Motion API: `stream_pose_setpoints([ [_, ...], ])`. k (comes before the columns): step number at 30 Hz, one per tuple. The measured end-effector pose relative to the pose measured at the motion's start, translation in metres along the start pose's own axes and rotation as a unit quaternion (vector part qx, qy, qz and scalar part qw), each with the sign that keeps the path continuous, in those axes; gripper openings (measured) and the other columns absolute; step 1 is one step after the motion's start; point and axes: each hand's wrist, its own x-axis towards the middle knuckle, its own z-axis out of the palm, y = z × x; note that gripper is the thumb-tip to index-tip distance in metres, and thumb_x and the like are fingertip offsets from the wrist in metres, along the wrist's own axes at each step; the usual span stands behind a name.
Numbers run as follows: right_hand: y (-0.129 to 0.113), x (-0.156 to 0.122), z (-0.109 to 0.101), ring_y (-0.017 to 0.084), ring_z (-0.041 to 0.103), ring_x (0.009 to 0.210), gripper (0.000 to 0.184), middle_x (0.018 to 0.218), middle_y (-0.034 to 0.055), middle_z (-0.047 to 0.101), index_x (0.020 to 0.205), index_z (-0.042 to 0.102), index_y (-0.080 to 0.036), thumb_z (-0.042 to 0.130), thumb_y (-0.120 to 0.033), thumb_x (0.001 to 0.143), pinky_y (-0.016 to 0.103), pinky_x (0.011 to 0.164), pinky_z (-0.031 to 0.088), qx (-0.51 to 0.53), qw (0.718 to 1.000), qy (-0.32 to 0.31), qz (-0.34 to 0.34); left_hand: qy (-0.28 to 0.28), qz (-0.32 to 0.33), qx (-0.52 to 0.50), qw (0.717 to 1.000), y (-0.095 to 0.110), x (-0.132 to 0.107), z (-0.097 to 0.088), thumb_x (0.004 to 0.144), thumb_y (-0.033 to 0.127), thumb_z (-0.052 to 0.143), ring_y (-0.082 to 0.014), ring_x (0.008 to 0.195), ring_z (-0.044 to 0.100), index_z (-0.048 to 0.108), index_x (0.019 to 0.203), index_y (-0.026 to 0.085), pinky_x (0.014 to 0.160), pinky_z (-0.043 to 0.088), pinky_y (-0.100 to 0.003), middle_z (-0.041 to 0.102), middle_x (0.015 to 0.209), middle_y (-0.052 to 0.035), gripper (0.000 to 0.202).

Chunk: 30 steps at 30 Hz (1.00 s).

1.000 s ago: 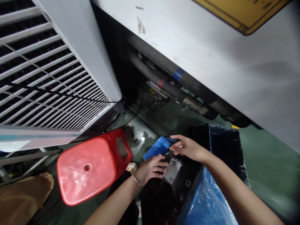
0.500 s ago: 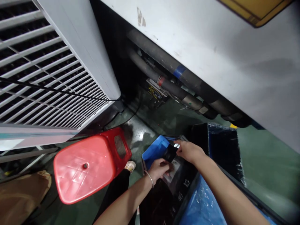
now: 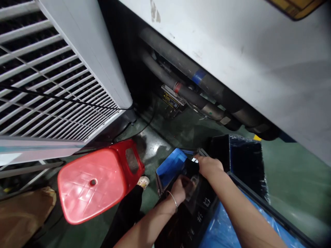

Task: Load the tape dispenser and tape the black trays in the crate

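The black flat packet (image 3: 190,168) lies between the two hands, just above a dark printed bag (image 3: 199,210) and against the rim of a blue plastic crate (image 3: 170,166). From the head view, the right hand (image 3: 210,166) reaches in from the lower right, palm down, with its fingers curled in a narrow grip over the packet's upper right edge. The left hand (image 3: 181,189), with a thin metal bangle (image 3: 172,201) on its wrist, comes up from the lower left and bends at the wrist. Its fingers are bunched at the packet's lower edge, but the dim light hides whether they grip it.

A black bin (image 3: 245,165) stands just right of the right hand, and a blue plastic sheet (image 3: 222,224) lies below the right forearm. To the left, a red plastic stool (image 3: 95,181) lies tilted beside a foot in a white clog (image 3: 143,182). A white louvred panel (image 3: 51,79) rises beyond it, and dark insulated pipes (image 3: 186,84) run under a white machine housing (image 3: 232,41) above the green floor (image 3: 292,165).
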Motion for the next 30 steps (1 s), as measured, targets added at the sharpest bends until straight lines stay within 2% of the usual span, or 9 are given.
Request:
stream_pose_setpoints([
  [3, 0.000, -0.001, -0.002, 0.026, 0.055, 0.119, 0.042, 0.136, 0.0101, 0.054, 0.129, 0.052, -0.019, 0.063, -0.025, 0.089, 0.048, 0.097, 0.048, -0.029, 0.999, 0.023, 0.020, 0.040, 0.075, 0.083, 0.993, 0.001, -0.010, -0.002, 0.084, 0.037, 0.059, -0.0211, 0.080, 0.056, 0.058, 0.089, 0.018, 0.076, 0.045, -0.037, 0.059, 0.085, -0.0041, 0.019],
  [8, 0.009, 0.000, -0.002, 0.024, 0.059, 0.111, 0.034, 0.119, 0.0084, 0.065, 0.122, 0.058, -0.018, 0.061, -0.026, 0.089, 0.046, 0.094, 0.047, -0.053, 0.997, 0.046, 0.039, 0.059, 0.196, 0.152, 0.967, 0.005, -0.018, -0.008, 0.089, 0.028, 0.051, -0.0269, 0.108, 0.054, 0.060, 0.108, 0.014, 0.098, 0.041, -0.046, 0.060, 0.111, -0.0136, 0.025],
  [11, 0.012, -0.001, 0.000, 0.026, 0.060, 0.109, 0.032, 0.115, 0.0095, 0.067, 0.120, 0.059, -0.018, 0.061, -0.023, 0.088, 0.045, 0.091, 0.047, -0.056, 0.995, 0.078, 0.034, 0.010, 0.278, 0.163, 0.947, 0.007, -0.016, -0.011, 0.091, 0.017, 0.046, -0.0200, 0.123, 0.050, 0.058, 0.123, 0.023, 0.107, 0.038, -0.040, 0.060, 0.130, -0.0057, 0.035],
  [13, 0.013, -0.003, 0.000, 0.027, 0.061, 0.109, 0.031, 0.114, 0.0109, 0.068, 0.120, 0.060, -0.019, 0.056, -0.021, 0.090, 0.042, 0.088, 0.046, -0.046, 0.992, 0.116, 0.015, -0.036, 0.311, 0.168, 0.935, 0.008, -0.012, -0.013, 0.088, 0.011, 0.047, -0.0151, 0.122, 0.054, 0.060, 0.121, 0.030, 0.107, 0.040, -0.034, 0.062, 0.131, 0.0014, 0.041],
  [15, 0.014, -0.006, -0.001, 0.028, 0.062, 0.108, 0.031, 0.114, 0.0120, 0.068, 0.121, 0.059, -0.020, 0.049, -0.023, 0.093, 0.040, 0.083, 0.046, -0.029, 0.986, 0.162, -0.001, -0.045, 0.318, 0.174, 0.931, 0.010, -0.006, -0.015, 0.084, 0.008, 0.050, -0.0159, 0.117, 0.058, 0.064, 0.116, 0.028, 0.104, 0.043, -0.034, 0.067, 0.123, 0.0009, 0.040],
  [20, 0.024, -0.019, -0.008, 0.027, 0.063, 0.104, 0.035, 0.113, 0.0085, 0.068, 0.126, 0.055, -0.021, 0.039, -0.028, 0.097, 0.038, 0.077, 0.047, 0.005, 0.969, 0.248, -0.021, 0.052, 0.297, 0.182, 0.936, 0.020, -0.004, -0.015, 0.083, 0.006, 0.044, -0.0208, 0.110, 0.056, 0.062, 0.110, 0.021, 0.100, 0.043, -0.042, 0.067, 0.111, -0.0053, 0.035],
  [23, 0.031, -0.028, -0.008, 0.027, 0.062, 0.104, 0.033, 0.108, 0.0067, 0.068, 0.124, 0.057, -0.021, 0.039, -0.028, 0.097, 0.038, 0.081, 0.046, 0.009, 0.962, 0.271, -0.045, 0.007, 0.315, 0.207, 0.926, 0.029, -0.010, -0.009, 0.082, 0.002, 0.042, -0.0183, 0.103, 0.059, 0.065, 0.102, 0.024, 0.094, 0.045, -0.037, 0.069, 0.104, -0.0013, 0.038],
  [28, 0.037, -0.041, -0.002, 0.026, 0.062, 0.103, 0.030, 0.108, 0.0034, 0.068, 0.121, 0.058, -0.025, 0.041, -0.030, 0.097, 0.039, 0.083, 0.046, 0.046, 0.953, 0.293, -0.068, -0.042, 0.323, 0.250, 0.912, 0.041, -0.010, -0.008, 0.081, 0.004, 0.042, -0.0235, 0.105, 0.059, 0.067, 0.100, 0.025, 0.096, 0.041, -0.044, 0.071, 0.103, -0.0026, 0.038],
  [30, 0.040, -0.047, 0.001, 0.025, 0.061, 0.103, 0.028, 0.111, 0.0030, 0.068, 0.119, 0.058, -0.024, 0.044, -0.030, 0.096, 0.039, 0.086, 0.046, 0.089, 0.941, 0.316, -0.080, -0.056, 0.320, 0.245, 0.913, 0.043, -0.005, -0.012, 0.082, 0.006, 0.044, -0.0219, 0.103, 0.061, 0.069, 0.098, 0.026, 0.096, 0.043, -0.042, 0.072, 0.101, -0.0010, 0.035],
])
